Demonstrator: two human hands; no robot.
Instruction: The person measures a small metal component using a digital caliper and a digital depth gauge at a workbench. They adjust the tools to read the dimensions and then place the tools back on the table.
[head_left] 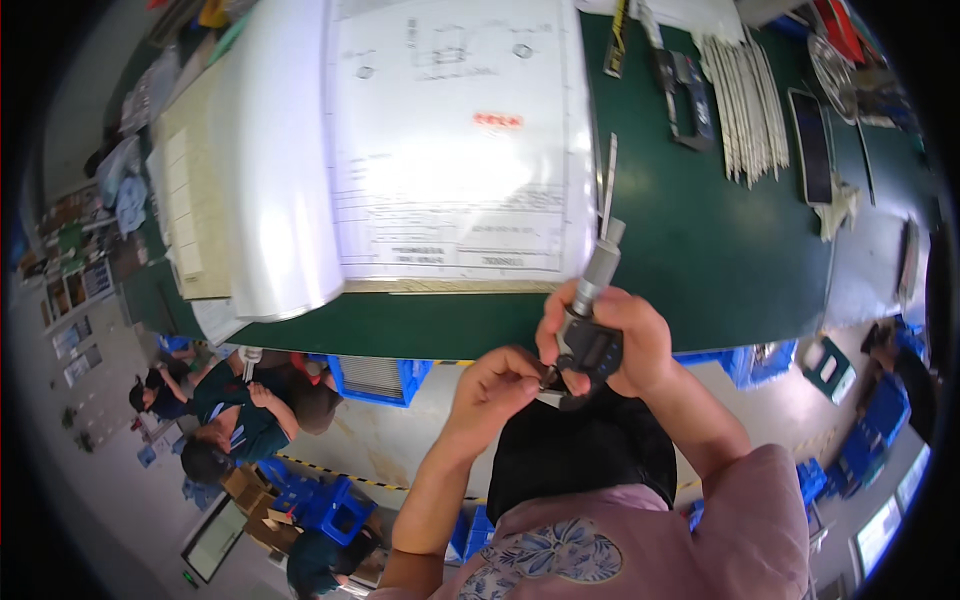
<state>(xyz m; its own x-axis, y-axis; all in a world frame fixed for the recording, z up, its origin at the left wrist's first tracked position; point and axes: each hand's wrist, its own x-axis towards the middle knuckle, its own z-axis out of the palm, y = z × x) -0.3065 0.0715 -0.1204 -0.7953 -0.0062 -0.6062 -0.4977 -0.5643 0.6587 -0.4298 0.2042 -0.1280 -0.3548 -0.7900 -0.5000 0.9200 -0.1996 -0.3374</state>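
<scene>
One blue plastic crate, left (413, 379): stands below the table's front edge, left of the hands; it holds a close row of slender greyish lengths.
Blue plastic crate, right (729, 369): sits partly under the table edge; pale items fill it, their kind too small to tell.
Clear plastic sleeve (285, 200): bulges at the left of a white printed drawing sheet (450, 190) on the table.
Right hand (645, 345): fingers curled closed around a black-and-silver micrometer with a round grey thimble (602, 262).
Left hand (487, 388): fingers bent and drawn narrowly together at the micrometer's lower end; whether the fingertips grip a small part, one cannot tell.
Micrometer: held tilted, near the table's front edge, thimble end pointing up the picture and overlapping the green tabletop (700, 260).
Row of pale, slender rods (745, 115): lies side by side at the upper right.
Black flat phone (812, 150): rests right of the rods, well apart from both hands.
</scene>
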